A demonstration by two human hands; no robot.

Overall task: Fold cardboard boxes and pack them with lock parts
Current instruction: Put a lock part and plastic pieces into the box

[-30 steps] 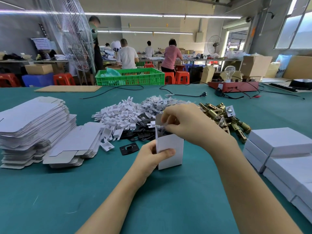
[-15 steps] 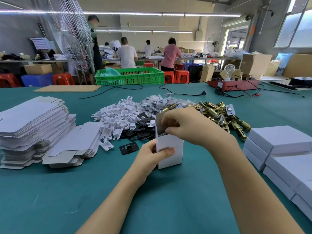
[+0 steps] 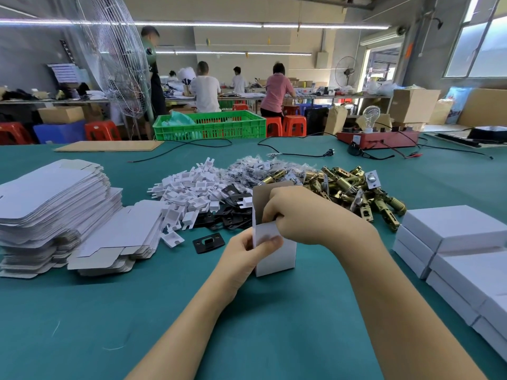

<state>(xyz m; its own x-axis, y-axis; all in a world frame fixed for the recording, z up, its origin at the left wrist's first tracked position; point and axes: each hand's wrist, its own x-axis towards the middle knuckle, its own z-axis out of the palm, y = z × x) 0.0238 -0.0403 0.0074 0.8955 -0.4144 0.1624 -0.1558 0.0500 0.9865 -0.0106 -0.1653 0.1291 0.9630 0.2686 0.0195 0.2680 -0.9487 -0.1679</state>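
Box (image 3: 275,255) of thin white card stands upright at the centre of the green worktop (image 3: 82,325), top end open, one flap raised behind it. Left hand (image 3: 247,253) grips its left side, thumb pressed on the front wall. Right hand (image 3: 296,215) is curled over the open mouth, fingers together and reaching inside; whether it pinches a part there I cannot tell.

Such card is light and bends easily, so I judge it will crush if squeezed hard; better to hold it by the corners and edges, where it is stiffer. The brass latches (image 3: 356,193), at 1 o'clock from the box, look heavy and hard, and could tip a box that nobody holds.

What is in the box is hidden by the hand. At 11 o'clock lie white plastic pieces (image 3: 189,193) and black plates (image 3: 227,218), loose in heaps. Flat blanks (image 3: 55,201) are stacked at 9 o'clock. Closed boxes (image 3: 461,242) are piled at 3 o'clock. The green crate (image 3: 214,127) at 12 o'clock holds some pale bags.
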